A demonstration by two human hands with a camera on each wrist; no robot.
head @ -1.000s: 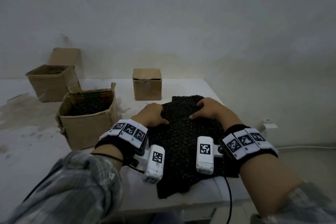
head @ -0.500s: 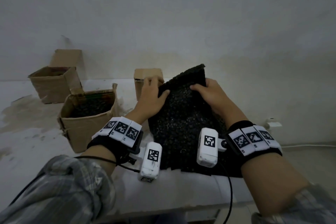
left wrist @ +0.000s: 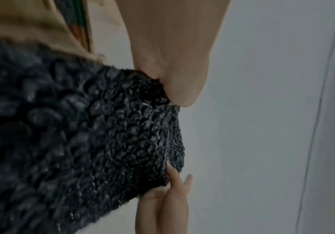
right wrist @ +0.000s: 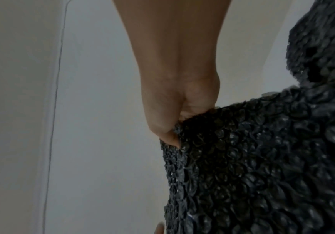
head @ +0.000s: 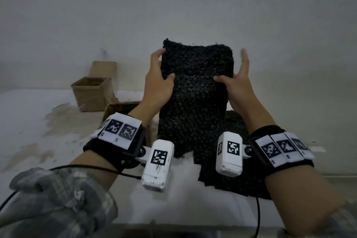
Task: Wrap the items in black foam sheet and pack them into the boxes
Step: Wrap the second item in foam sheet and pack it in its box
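Observation:
A black bubbled foam sheet (head: 195,87) is held upright above the table, its lower end hanging down to the surface. My left hand (head: 157,83) pinches its left edge, thumb in front and fingers behind. My right hand (head: 237,85) pinches the right edge with the thumb in front; its fingers point up behind the sheet. The left wrist view shows the sheet (left wrist: 102,134) under my thumb, and the right wrist view shows the sheet (right wrist: 262,158) nipped by my right hand (right wrist: 174,110). No item to wrap is visible.
More black foam sheets (head: 237,176) lie stacked on the white table (head: 38,131) under my right wrist. An open cardboard box (head: 90,92) stands at the back left; a second box (head: 119,106) is mostly hidden by my left arm. A wall is close behind.
Both hands have lifted the top sheet off the stack, from flat on the table to upright in front of the wall. It now hides the small closed box.

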